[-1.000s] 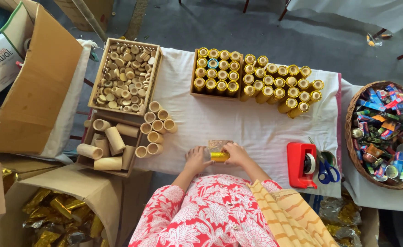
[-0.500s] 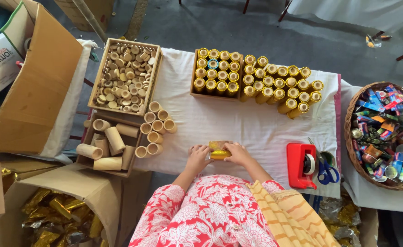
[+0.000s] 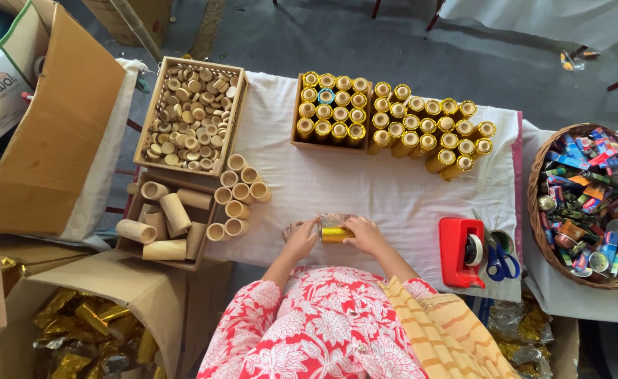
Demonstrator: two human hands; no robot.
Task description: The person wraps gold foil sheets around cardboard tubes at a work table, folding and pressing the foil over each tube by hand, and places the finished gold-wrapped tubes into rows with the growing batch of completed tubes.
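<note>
With both hands, left hand (image 3: 300, 238) and right hand (image 3: 365, 235), clamped on the gold-foil tube (image 3: 335, 230) at the near surface (image 3: 365, 186) edge, loose foil could wrinkle or the tube roll off.

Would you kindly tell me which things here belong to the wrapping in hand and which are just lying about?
In hand:
- gold tube, held by left hand and right hand
- bare tubes
- wrapped tubes
- tape dispenser
- scissors

Lying about:
- basket of coloured packets
- cardboard box
- tray of caps
</note>
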